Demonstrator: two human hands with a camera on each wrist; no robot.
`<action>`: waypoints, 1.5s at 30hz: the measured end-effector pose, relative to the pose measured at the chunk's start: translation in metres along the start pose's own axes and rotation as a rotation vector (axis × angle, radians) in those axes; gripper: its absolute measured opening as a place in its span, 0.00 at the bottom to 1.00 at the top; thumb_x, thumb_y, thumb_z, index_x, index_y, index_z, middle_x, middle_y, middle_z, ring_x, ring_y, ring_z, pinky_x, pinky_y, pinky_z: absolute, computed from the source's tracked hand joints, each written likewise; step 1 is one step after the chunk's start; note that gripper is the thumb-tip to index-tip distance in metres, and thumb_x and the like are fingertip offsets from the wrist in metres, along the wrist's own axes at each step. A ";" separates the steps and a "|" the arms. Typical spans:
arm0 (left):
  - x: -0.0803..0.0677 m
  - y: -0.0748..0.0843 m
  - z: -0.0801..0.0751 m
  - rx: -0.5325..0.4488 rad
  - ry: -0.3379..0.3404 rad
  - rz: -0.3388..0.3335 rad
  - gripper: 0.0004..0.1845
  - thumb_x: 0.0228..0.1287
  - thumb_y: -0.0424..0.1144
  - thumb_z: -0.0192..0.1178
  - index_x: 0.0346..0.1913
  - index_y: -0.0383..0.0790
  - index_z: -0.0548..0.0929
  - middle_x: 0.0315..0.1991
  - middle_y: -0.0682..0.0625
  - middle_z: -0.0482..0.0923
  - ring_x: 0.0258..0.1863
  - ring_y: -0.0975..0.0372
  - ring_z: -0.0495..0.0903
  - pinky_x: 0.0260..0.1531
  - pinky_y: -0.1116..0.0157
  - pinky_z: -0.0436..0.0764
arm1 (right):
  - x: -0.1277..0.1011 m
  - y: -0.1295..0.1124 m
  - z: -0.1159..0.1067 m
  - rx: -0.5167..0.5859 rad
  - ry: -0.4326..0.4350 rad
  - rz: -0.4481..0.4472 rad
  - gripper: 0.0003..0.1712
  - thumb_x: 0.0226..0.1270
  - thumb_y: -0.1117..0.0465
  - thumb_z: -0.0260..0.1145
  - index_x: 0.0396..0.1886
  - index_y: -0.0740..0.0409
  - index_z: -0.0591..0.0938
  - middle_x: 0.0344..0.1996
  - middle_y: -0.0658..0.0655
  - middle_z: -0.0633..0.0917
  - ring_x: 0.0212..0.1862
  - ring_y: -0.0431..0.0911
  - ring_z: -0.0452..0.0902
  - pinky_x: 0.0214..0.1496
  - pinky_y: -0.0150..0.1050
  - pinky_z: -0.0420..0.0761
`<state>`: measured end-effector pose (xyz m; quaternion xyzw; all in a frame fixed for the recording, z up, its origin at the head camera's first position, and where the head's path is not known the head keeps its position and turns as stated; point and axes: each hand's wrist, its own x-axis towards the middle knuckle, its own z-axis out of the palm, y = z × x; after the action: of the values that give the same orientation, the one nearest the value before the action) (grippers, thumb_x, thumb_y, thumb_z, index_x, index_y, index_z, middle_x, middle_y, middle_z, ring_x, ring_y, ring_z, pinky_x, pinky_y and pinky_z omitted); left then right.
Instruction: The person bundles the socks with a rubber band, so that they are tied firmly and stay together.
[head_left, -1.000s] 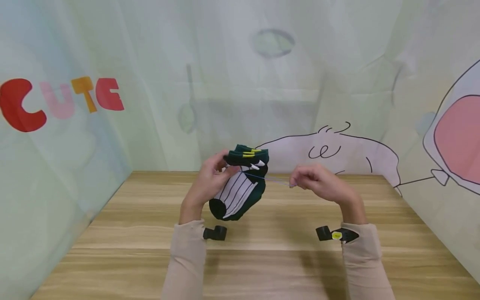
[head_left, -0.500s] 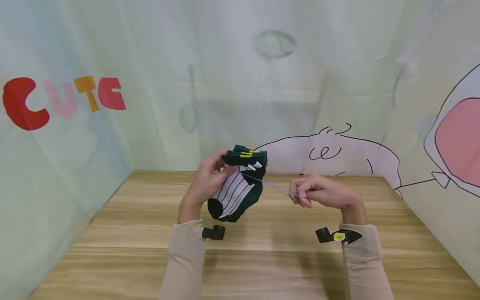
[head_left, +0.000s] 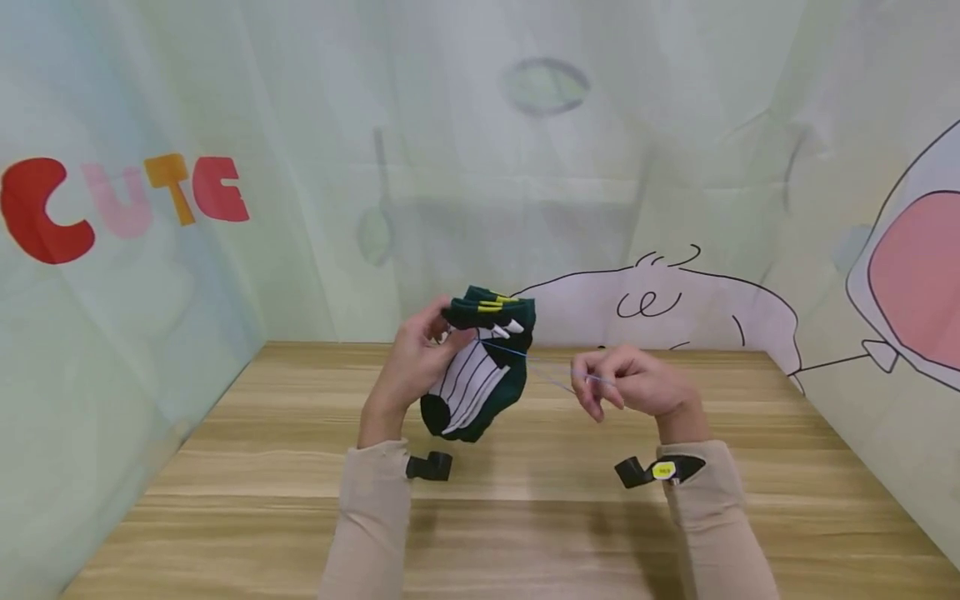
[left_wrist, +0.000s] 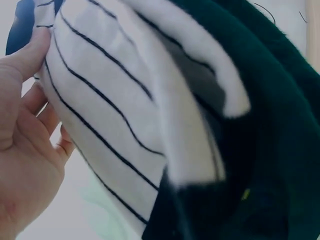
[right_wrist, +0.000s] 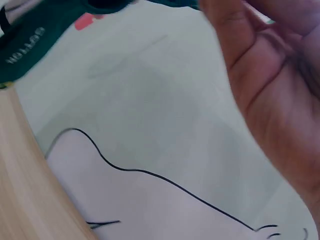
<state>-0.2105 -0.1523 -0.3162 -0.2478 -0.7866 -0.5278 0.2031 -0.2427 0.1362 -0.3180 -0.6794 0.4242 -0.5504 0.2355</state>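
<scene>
My left hand (head_left: 408, 367) grips a bundle of folded socks (head_left: 468, 379), dark green and white with black stripes and yellow marks near the top, held above the table. In the left wrist view the thumb and fingers pinch the left edge of the white striped sock (left_wrist: 105, 95). A thin blue band (head_left: 504, 349) runs in strands from the bundle to my right hand (head_left: 637, 387), whose curled fingers hold it stretched. The right wrist view shows part of a green sock (right_wrist: 35, 47) with pale lettering; the band cannot be made out there.
A wood-grain table (head_left: 525, 533) lies below both hands. Behind it and at the sides hangs a pale printed curtain (head_left: 487, 167) with coloured letters and a line drawing. Each wrist wears a small black camera (head_left: 432, 467).
My right hand dips and comes back up slightly, shifts a little left, and its fingers spread, parting the strands of the band. The left hand and socks stay nearly still.
</scene>
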 end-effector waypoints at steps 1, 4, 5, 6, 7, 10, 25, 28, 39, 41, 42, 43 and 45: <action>0.000 0.000 0.000 -0.003 0.007 0.002 0.14 0.58 0.47 0.57 0.47 0.53 0.74 0.36 0.52 0.77 0.29 0.58 0.70 0.24 0.65 0.70 | 0.002 0.003 0.001 0.030 0.011 -0.028 0.16 0.64 0.77 0.44 0.20 0.62 0.71 0.28 0.63 0.68 0.27 0.52 0.67 0.24 0.42 0.70; 0.000 0.002 0.000 -0.011 0.017 0.005 0.14 0.58 0.46 0.57 0.48 0.51 0.74 0.37 0.52 0.77 0.28 0.58 0.70 0.24 0.66 0.70 | 0.007 0.014 0.001 0.107 0.043 -0.090 0.17 0.65 0.76 0.44 0.35 0.61 0.79 0.27 0.61 0.69 0.25 0.50 0.67 0.22 0.41 0.70; 0.000 0.004 0.000 -0.012 0.018 0.005 0.14 0.58 0.45 0.58 0.48 0.50 0.74 0.36 0.51 0.77 0.28 0.58 0.70 0.23 0.66 0.70 | 0.009 0.017 0.002 0.126 0.050 -0.100 0.19 0.65 0.76 0.44 0.42 0.59 0.79 0.26 0.61 0.70 0.24 0.49 0.68 0.21 0.39 0.70; -0.001 0.007 0.000 -0.018 0.015 0.005 0.14 0.58 0.43 0.57 0.47 0.49 0.74 0.37 0.50 0.77 0.28 0.58 0.70 0.23 0.66 0.71 | 0.010 0.021 0.002 0.152 0.049 -0.106 0.21 0.66 0.76 0.44 0.49 0.57 0.78 0.27 0.60 0.70 0.24 0.49 0.69 0.20 0.38 0.71; -0.001 0.010 -0.001 -0.021 0.013 0.006 0.14 0.58 0.42 0.57 0.47 0.47 0.74 0.37 0.49 0.77 0.28 0.58 0.70 0.23 0.66 0.71 | 0.012 0.024 0.003 0.178 0.047 -0.112 0.24 0.66 0.76 0.42 0.55 0.55 0.75 0.27 0.60 0.71 0.23 0.48 0.70 0.19 0.37 0.71; -0.003 0.021 -0.001 -0.028 0.020 0.009 0.13 0.59 0.39 0.57 0.47 0.43 0.73 0.36 0.47 0.76 0.28 0.56 0.70 0.24 0.66 0.70 | 0.016 0.032 0.004 0.302 0.053 -0.134 0.28 0.67 0.74 0.42 0.64 0.49 0.64 0.31 0.58 0.72 0.22 0.44 0.75 0.19 0.32 0.74; -0.002 0.031 0.004 0.012 0.275 0.115 0.12 0.57 0.34 0.59 0.43 0.37 0.74 0.37 0.46 0.75 0.29 0.59 0.68 0.29 0.65 0.69 | 0.037 0.048 0.007 0.748 0.657 -0.499 0.27 0.63 0.44 0.49 0.52 0.58 0.77 0.39 0.55 0.81 0.45 0.45 0.78 0.43 0.33 0.77; 0.000 0.032 0.006 0.020 0.250 0.156 0.11 0.56 0.33 0.59 0.42 0.36 0.74 0.37 0.46 0.76 0.29 0.60 0.69 0.29 0.65 0.67 | 0.041 0.048 0.010 0.784 0.914 -0.463 0.29 0.63 0.41 0.46 0.54 0.54 0.75 0.43 0.54 0.81 0.51 0.47 0.74 0.47 0.38 0.75; 0.000 0.034 0.005 0.002 0.234 0.144 0.12 0.57 0.33 0.59 0.43 0.35 0.74 0.37 0.45 0.76 0.29 0.60 0.69 0.26 0.67 0.68 | 0.053 0.048 0.015 0.536 0.923 -0.279 0.43 0.59 0.37 0.50 0.68 0.54 0.53 0.68 0.54 0.53 0.68 0.50 0.50 0.67 0.49 0.44; -0.001 0.034 0.004 -0.012 0.218 0.127 0.12 0.57 0.33 0.58 0.44 0.35 0.73 0.37 0.45 0.75 0.29 0.60 0.69 0.25 0.68 0.68 | 0.053 0.049 0.016 0.437 0.892 -0.227 0.46 0.56 0.36 0.53 0.68 0.54 0.53 0.68 0.55 0.53 0.68 0.52 0.49 0.66 0.51 0.45; -0.001 0.034 0.003 -0.026 0.207 0.121 0.12 0.57 0.33 0.58 0.45 0.35 0.73 0.38 0.44 0.75 0.30 0.60 0.69 0.27 0.68 0.68 | 0.054 0.049 0.017 0.386 0.875 -0.199 0.46 0.55 0.36 0.54 0.68 0.53 0.53 0.68 0.56 0.53 0.68 0.52 0.49 0.66 0.52 0.45; -0.001 0.034 0.003 -0.042 0.194 0.114 0.12 0.58 0.33 0.57 0.45 0.35 0.72 0.39 0.44 0.75 0.32 0.59 0.70 0.28 0.67 0.69 | 0.054 0.049 0.018 0.336 0.858 -0.169 0.47 0.54 0.35 0.54 0.68 0.53 0.52 0.68 0.56 0.54 0.68 0.53 0.49 0.65 0.54 0.46; 0.000 0.034 0.003 -0.075 0.169 0.099 0.12 0.59 0.33 0.56 0.46 0.35 0.72 0.41 0.44 0.74 0.35 0.59 0.70 0.32 0.64 0.71 | 0.055 0.051 0.018 0.268 0.831 -0.116 0.48 0.52 0.34 0.55 0.68 0.51 0.53 0.67 0.56 0.54 0.68 0.53 0.48 0.64 0.55 0.47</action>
<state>-0.1900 -0.1386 -0.2924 -0.2485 -0.7332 -0.5651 0.2854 -0.2397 0.0601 -0.3330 -0.3863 0.3692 -0.8394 0.0995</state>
